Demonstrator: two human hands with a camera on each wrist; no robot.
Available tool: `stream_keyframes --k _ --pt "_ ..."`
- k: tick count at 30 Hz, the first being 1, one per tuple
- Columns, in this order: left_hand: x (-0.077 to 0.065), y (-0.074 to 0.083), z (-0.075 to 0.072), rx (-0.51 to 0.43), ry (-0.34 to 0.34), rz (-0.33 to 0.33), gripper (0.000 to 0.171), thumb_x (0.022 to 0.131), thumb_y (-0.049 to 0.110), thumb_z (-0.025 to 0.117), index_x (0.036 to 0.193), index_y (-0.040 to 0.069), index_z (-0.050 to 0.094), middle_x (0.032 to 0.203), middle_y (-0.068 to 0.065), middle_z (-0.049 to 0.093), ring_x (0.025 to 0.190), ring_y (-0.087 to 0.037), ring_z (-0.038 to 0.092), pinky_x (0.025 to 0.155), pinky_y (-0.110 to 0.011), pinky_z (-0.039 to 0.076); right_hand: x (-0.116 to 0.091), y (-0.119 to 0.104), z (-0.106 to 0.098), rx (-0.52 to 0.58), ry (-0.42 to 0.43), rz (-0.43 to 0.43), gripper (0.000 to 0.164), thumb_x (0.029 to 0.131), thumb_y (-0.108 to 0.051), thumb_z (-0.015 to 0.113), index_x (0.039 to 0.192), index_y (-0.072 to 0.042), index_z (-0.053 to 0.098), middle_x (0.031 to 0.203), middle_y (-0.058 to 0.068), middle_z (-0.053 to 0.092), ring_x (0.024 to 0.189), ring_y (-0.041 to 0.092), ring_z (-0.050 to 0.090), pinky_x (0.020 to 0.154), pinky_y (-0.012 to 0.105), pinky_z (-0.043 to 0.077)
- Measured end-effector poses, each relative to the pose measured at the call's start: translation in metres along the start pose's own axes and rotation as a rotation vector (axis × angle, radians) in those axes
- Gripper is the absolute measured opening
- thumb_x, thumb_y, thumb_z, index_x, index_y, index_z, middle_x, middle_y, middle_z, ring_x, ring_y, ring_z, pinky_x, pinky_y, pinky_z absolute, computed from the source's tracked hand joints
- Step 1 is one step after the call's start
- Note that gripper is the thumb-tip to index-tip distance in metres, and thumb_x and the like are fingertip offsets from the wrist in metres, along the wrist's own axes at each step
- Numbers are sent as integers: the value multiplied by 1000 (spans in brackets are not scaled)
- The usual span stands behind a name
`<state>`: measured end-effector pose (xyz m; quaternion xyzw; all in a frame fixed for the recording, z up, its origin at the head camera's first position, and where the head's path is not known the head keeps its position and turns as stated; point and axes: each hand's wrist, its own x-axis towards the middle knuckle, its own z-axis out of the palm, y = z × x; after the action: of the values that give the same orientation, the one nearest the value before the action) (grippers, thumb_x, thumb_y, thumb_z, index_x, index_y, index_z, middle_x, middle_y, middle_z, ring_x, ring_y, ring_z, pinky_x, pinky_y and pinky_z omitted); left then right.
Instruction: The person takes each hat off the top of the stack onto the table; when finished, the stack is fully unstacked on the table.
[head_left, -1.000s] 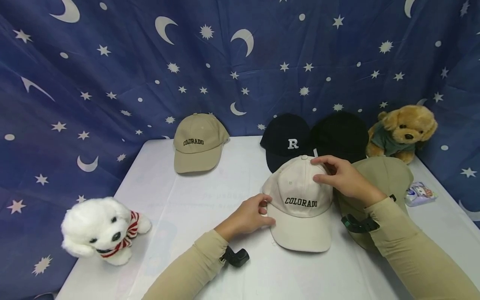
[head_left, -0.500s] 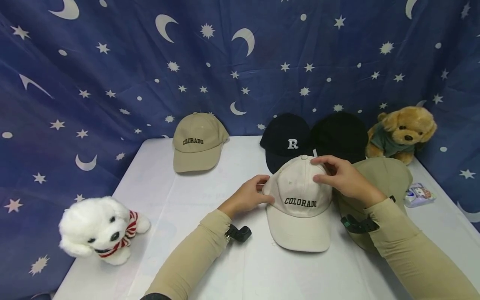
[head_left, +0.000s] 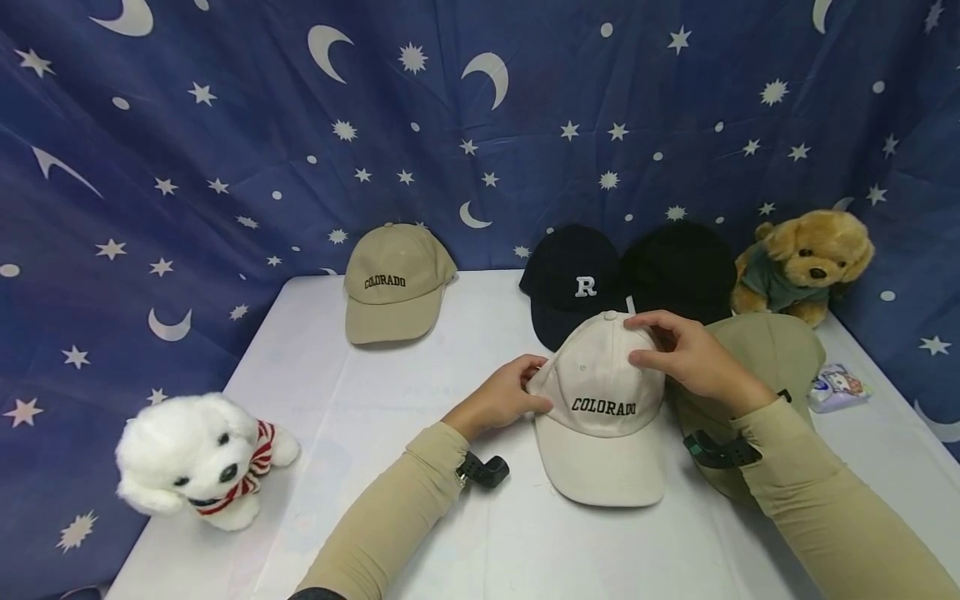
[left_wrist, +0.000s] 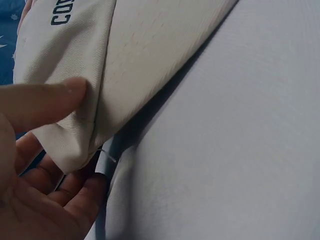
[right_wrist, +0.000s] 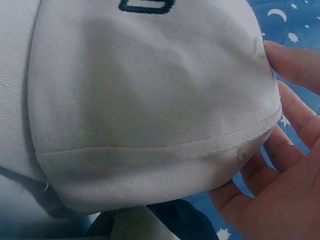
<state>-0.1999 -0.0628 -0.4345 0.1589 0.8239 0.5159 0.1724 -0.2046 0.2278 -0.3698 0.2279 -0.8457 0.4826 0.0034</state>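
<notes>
A cream baseball cap (head_left: 600,458) lettered COLORADO sits on the table, brim toward me. My left hand (head_left: 498,397) pinches its left lower edge; the left wrist view has the thumb (left_wrist: 75,92) on the outside and the fingers (left_wrist: 82,205) behind and below the fabric. On the upper right of the crown, my right hand (head_left: 697,358) holds the cap with spread, bent fingers. In the right wrist view those fingers (right_wrist: 282,145) curve along the crown (right_wrist: 150,100). Part of the cap's back is hidden by the right hand.
Behind stand a navy cap (head_left: 562,258) with an R and a black cap (head_left: 678,267). An olive cap (head_left: 765,358) lies under the right forearm, near a small purple packet (head_left: 838,387). A tan COLORADO cap (head_left: 393,279), white plush dog (head_left: 187,450) and brown plush dog (head_left: 810,250) surround them.
My left hand has slid up the cap's left side from near the brim to the crown's lower edge and gripped there. The right hand and cap have barely moved.
</notes>
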Motion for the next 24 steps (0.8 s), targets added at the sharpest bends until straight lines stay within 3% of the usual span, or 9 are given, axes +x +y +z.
stream_keyframes --k 8,14,19,24 --pt "-1 3 0 -42 -2 -19 45 88 3 73 130 3 57 99 -1 66 91 -12 59 83 -27 48 -5 -1 -5 -12 5 6 40 87 -2 76 124 5 63 124 20 59 100 11 50 86 10 39" --pt "0 2 1 -74 -22 -18 40 91 3 71 127 2 56 101 -4 68 91 -12 61 84 -26 48 -8 0 -7 -33 5 21 40 88 -4 76 124 4 63 128 19 58 103 10 48 86 10 37" --pt "-2 1 2 -74 32 -25 56 89 8 74 139 5 50 122 -7 63 110 -18 60 96 -33 47 -10 -1 -8 -31 14 7 40 87 -3 76 125 4 62 128 21 58 99 13 48 81 14 40" --pt "-14 3 -2 -49 76 -35 65 88 14 76 146 10 46 144 -8 50 130 -25 50 107 -40 41 -11 -2 -10 -42 16 12 40 88 -3 75 125 4 62 127 19 57 95 15 48 76 16 41"
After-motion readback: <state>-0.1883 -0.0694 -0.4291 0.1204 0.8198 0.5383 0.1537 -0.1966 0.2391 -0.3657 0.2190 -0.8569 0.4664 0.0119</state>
